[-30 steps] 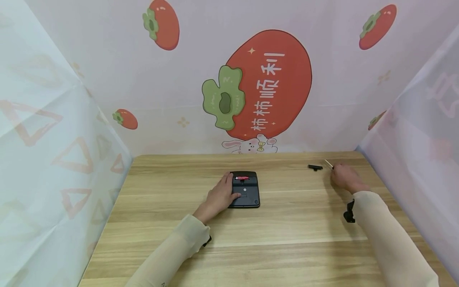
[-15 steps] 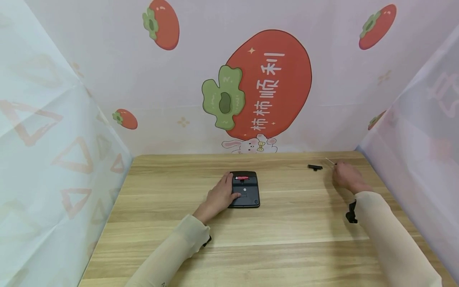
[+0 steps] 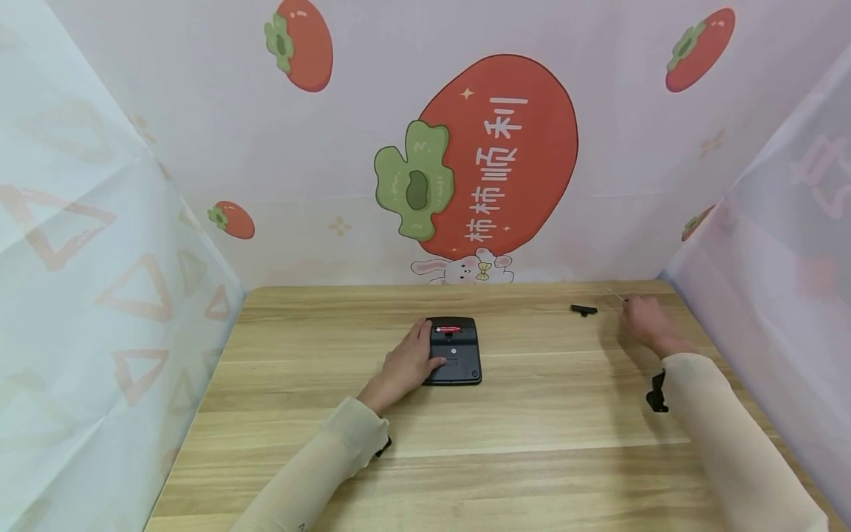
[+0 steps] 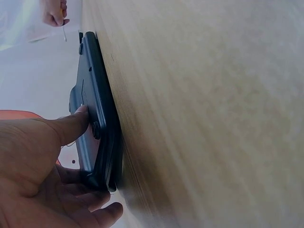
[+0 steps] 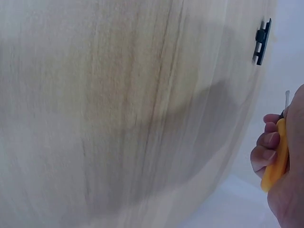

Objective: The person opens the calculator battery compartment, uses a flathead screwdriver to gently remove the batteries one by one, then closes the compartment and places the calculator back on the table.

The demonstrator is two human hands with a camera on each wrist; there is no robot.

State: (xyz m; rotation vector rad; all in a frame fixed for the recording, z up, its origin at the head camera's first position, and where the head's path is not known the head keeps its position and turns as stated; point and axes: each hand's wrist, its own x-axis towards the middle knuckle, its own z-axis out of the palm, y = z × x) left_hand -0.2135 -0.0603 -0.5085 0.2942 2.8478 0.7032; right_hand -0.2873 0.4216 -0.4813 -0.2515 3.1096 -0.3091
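Note:
A black calculator [image 3: 462, 362] lies face down mid-table, its battery slot uncovered with a red battery [image 3: 448, 329] inside. My left hand [image 3: 407, 362] grips it at the left side, thumb on the back and fingers round the edge, as the left wrist view shows [image 4: 57, 161]. Over the right rear of the table, my right hand [image 3: 646, 324] holds a screwdriver with a yellow handle [image 5: 276, 159], fingers curled round it. The thin metal shaft [image 5: 287, 99] points away from the hand. Left of that hand lies a small black battery cover [image 3: 583, 309].
The wooden table [image 3: 532, 458] ends at a back wall sheet [image 3: 319, 148] printed with persimmons. Further sheets hang along the left side [image 3: 80, 295] and the right side [image 3: 798, 281]. A black wrist mount [image 3: 657, 395] sits at the right cuff.
My right hand with the screwdriver has shifted slightly to the right and back, away from the battery cover. The left hand and the calculator have stayed in place.

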